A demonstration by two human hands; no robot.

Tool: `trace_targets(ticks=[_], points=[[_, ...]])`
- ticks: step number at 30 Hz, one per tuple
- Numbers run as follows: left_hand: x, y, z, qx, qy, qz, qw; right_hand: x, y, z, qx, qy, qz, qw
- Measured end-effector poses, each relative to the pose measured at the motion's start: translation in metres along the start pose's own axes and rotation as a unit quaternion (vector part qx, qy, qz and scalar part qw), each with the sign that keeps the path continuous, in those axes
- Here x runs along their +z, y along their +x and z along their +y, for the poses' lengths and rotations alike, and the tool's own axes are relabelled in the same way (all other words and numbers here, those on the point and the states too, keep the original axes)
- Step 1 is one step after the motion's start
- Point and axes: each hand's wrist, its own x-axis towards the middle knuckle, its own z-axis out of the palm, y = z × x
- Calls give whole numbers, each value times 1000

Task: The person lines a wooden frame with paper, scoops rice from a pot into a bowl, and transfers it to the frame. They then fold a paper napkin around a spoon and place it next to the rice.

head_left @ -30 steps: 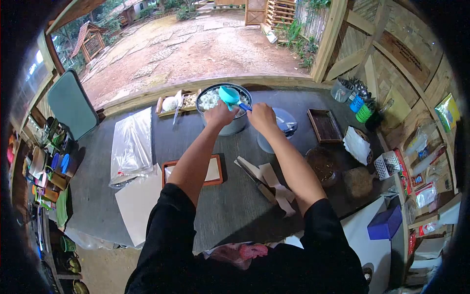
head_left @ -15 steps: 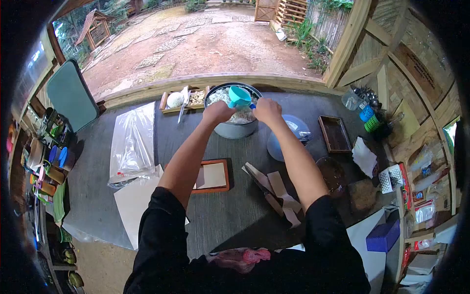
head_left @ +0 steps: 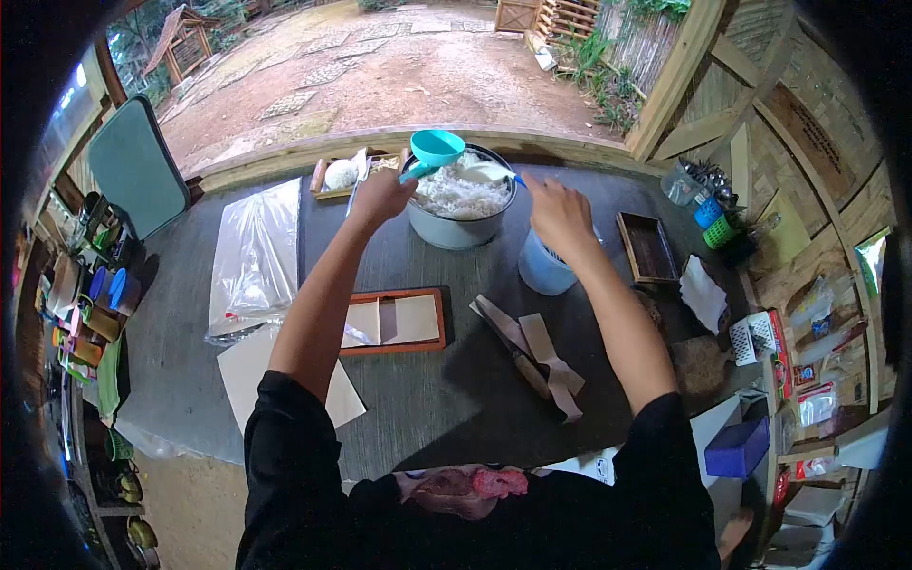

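Left hand (head_left: 383, 197) clamped on teal ladle (head_left: 438, 146), right hand (head_left: 559, 211) on white spatula (head_left: 487, 172): a careless tilt could spill rice (head_left: 463, 199) beyond the pot (head_left: 454, 234).

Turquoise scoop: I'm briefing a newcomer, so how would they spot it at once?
Near the dark table's far edge stands a grey pot of white rice. Over its left side, the left hand holds the turquoise scoop. Its round turquoise cup sets it apart from the pale, blue-handled spatula in the right hand.
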Motion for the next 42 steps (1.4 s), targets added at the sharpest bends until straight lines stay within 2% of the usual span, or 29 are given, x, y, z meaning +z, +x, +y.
trace_targets(ticks=[2,5,8,9,15,20,23,25,27,33,37,39,40,42], points=[[-3,-7,0,-1,15,7,1000,-5,-15,-5,-24,-53,-29,998],[-2,-17,-2,13,27,19,999,13,-26,-11,-51,-84,-20,995],[6,-20,-12,29,19,25,999,37,-24,-16,-56,-126,-1,990],[5,-21,-13,32,13,24,999,40,-20,-20,-40,-126,-27,991],[4,-30,-16,14,12,46,999,64,4,-13,-3,-89,-40,995],[-3,-35,-13,-14,24,19,999,25,3,-10,23,-41,-44,998],[-4,-35,-12,-13,21,21,999,-3,-14,-15,12,-31,-36,999],[-1,-36,-13,-13,23,25,999,-6,-22,-16,-37,-51,-58,996],[4,-37,-13,0,15,55,998,7,-27,-24,-30,-61,-61,996],[10,-37,-13,-16,-3,53,998,45,-19,-36,-31,-112,-34,993],[5,-38,-11,-32,10,29,999,52,-5,-18,-32,-109,-2,994],[8,-36,-14,-14,-18,67,998,47,5,0,5,-4,-38,999],[1,-36,-12,-14,-17,70,997,43,12,5,3,-4,-36,999],[-8,-38,-7,-34,-15,14,999,33,22,12,46,17,-57,997]])
